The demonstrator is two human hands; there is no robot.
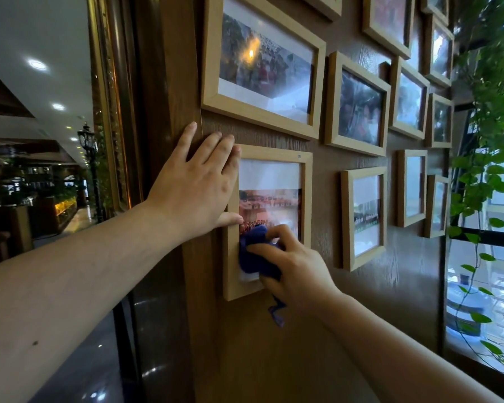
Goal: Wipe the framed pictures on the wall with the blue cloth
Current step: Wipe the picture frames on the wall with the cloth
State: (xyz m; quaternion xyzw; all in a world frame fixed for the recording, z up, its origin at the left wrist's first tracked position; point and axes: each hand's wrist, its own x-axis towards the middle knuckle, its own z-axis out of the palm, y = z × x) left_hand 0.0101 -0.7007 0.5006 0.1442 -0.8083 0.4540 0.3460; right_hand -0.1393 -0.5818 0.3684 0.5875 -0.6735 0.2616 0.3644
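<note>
Now the left hand (197, 181) lies flat, fingers apart, steadying the frame (304, 196) low at the wall's (274, 344) left edge, while right-hand (296, 267) fingers clamp the blue cloth (255, 255) against its glass; light, overlapping strokes should serve best.

Only one bit of writing shows up here: a tiny mark, looks like "19", on the top rail of the light wooden frame (274, 157) in the lower row. Too small to be sure. The photos behind glass carry no lettering that can be read.
</note>
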